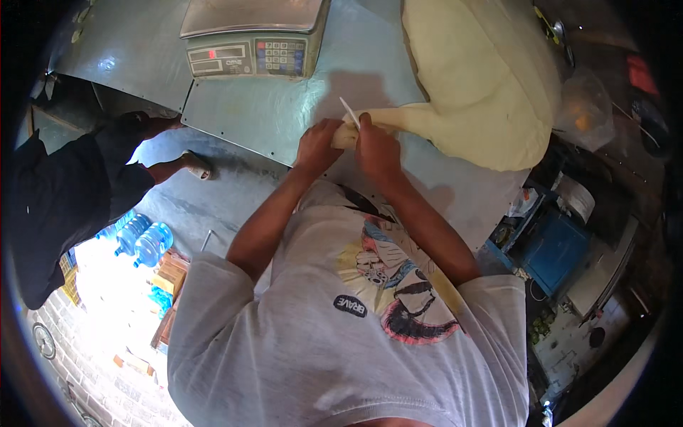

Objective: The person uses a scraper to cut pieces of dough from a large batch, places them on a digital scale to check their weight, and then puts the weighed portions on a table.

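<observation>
A large mass of pale dough [480, 91] lies on the metal-topped table [251, 112], and a narrow strip of it stretches left to my hands. My left hand [319, 144] is closed around the end of this strip. In my right hand [378, 147] is a light-coloured blade or scraper [349, 111], its pointed tip sticking up and to the left over the dough. Both hands are close together near the table's front edge. My fingers hide the tool's lower part.
A digital scale [248, 53] with a metal pan stands at the table's back left. Another person [80, 171] in dark clothes is at the left. Blue water bottles [153, 244] stand on the floor at lower left. A blue box [555, 251] is at the right, beyond the table.
</observation>
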A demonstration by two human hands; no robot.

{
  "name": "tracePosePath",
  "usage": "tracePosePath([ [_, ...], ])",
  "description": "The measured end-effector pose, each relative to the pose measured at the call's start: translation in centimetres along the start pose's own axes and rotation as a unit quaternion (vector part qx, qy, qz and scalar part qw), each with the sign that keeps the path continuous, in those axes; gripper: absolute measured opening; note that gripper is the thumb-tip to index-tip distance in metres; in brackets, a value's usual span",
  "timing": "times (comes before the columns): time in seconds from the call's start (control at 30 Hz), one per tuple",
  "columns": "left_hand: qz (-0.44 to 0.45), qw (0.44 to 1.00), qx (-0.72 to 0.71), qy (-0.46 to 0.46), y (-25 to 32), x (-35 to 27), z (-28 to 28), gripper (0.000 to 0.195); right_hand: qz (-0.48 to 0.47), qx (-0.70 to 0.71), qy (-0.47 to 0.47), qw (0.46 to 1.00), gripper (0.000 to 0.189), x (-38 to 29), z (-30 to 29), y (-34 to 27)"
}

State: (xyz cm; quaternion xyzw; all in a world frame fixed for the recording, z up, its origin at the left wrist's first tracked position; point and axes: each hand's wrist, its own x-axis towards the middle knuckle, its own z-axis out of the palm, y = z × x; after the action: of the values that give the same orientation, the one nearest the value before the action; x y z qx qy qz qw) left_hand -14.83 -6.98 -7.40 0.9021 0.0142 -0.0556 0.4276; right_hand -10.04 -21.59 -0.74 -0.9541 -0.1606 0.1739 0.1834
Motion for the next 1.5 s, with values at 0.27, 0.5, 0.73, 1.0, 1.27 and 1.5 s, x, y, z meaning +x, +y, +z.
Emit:
tracePosePath([
  [0.27,-0.128,0.989,-0.047,-0.056,-1.4,3.9,-2.9,0.056,0.053,0.08,0.025,0.995,0.035,4.6,2.0,-0.5],
  [0.5,-0.046,0.981,0.023,0.19,-3.0,16.0,-18.3,0.07,0.093,0.435,0.172,0.879,0.048,-0.7,4.3,6.0],
  [0.73,0.016,0.945,0.213,0.249,-0.1,18.0,-19.1,0.072,0.179,0.413,0.273,0.85,0.044,-8.3,2.4,7.3],
  [1.0,-0.014,0.974,-0.208,-0.09,-3.6,5.9,0.8,0.026,0.152,0.173,0.198,0.953,0.037,-3.9,-2.5,-0.8],
  [1.27,0.109,0.966,-0.208,0.107,-1.2,5.9,1.5,0.027,0.144,0.095,0.244,0.954,0.04,-0.9,-2.4,-3.2],
  [1.5,-0.019,0.982,-0.177,-0.068,-4.2,6.3,0.8,0.028,0.166,0.118,0.146,0.968,0.04,-0.6,-3.5,-2.9],
])
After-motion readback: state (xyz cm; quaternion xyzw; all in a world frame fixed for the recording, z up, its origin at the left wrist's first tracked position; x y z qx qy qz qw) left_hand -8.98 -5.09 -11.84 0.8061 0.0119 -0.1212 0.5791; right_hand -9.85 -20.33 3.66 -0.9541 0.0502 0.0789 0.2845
